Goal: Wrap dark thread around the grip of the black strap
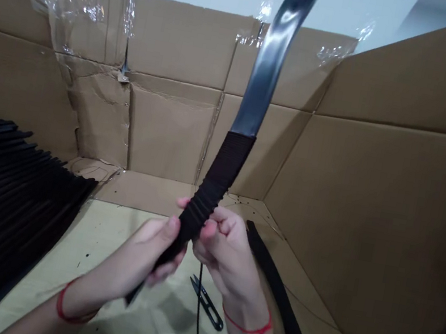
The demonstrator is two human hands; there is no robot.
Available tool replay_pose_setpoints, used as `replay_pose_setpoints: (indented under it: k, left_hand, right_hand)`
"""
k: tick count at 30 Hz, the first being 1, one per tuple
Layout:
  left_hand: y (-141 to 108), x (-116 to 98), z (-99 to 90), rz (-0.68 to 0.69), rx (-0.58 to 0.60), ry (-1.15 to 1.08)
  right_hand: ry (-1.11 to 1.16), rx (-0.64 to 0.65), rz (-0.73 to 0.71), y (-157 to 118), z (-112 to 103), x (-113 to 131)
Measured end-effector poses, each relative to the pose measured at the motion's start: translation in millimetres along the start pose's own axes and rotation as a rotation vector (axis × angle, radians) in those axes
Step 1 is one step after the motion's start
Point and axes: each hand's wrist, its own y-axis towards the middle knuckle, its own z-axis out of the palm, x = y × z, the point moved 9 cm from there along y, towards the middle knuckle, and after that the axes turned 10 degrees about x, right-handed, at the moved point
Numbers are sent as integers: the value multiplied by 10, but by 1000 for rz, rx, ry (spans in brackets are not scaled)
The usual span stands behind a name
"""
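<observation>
A long curved strip (262, 76), shiny and dark at its upper end, rises at a tilt from between my hands. Dark cord wrapping (230, 160) covers its middle, tight at the top and looser, bunched, lower down. My left hand (162, 242) grips the strip's lower part, thumb on the near face. My right hand (222, 242) is closed at the wrapping's right edge, thumb and fingers pinched there. Below it a black cord (199, 312) hangs down past a pair of black thread snips (207, 303) lying on the pale surface.
Many black strips (7, 192) are stacked at the left. Another black strip (281, 298) lies along the right side. Cardboard walls (169, 129) with clear tape enclose the back and sides. Small dark scraps dot the pale work surface (107, 238).
</observation>
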Motion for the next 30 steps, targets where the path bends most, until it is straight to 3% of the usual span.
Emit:
replay_pose_setpoints:
  k: [1, 2, 3, 4, 5, 6, 7, 9, 10, 11, 13, 15, 18, 21, 24, 30]
  left_hand:
    - [-1, 71, 148, -69, 146, -95]
    - [-11, 82, 213, -80, 202, -126]
    - [-11, 37, 156, -26, 131, -78]
    - [-24, -45, 36, 61, -11, 14]
    - [-64, -134, -87, 147, -166, 102]
    - [-91, -174, -150, 189, -248, 138]
    - [-72, -147, -135, 173, -219, 105]
    - [12, -5, 64, 50, 50, -73]
    - [21, 29, 123, 11, 130, -117]
    - [23, 19, 93, 16, 113, -91]
    - [-15, -101, -124, 111, -119, 77]
    - [-53, -151, -211, 136, -242, 155]
    - [-39, -98, -119, 104, -222, 139]
    - [-92, -136, -57, 172, -317, 263]
    - [-104, -107, 59, 177, -296, 355]
    - [-113, -113, 114, 158, -250, 368]
  right_hand:
    - [8, 26, 18, -1, 13, -11]
    - [-6, -5, 11, -8, -23, 2]
    - [-33, -80, -15, -21, -93, 30]
    - [-56, -158, -42, -37, -163, 55]
    - [-61, -192, -43, -38, -194, 51]
    - [-45, -177, -22, -22, -186, 20]
    - [-14, -126, 10, 3, -148, -23]
    - [25, -57, 25, 35, -88, -51]
    - [9, -89, -11, 32, -109, -15]
    - [-23, -151, -66, 16, -150, 43]
    - [-65, -220, -133, -12, -166, 123]
    - [-64, -157, -85, 8, -75, 92]
    - [-88, -189, -45, -24, -79, 69]
    - [-111, -355, -156, -145, -248, 180]
    - [-111, -423, -243, -249, -366, 299]
    - [-75, -461, -244, -303, -441, 405]
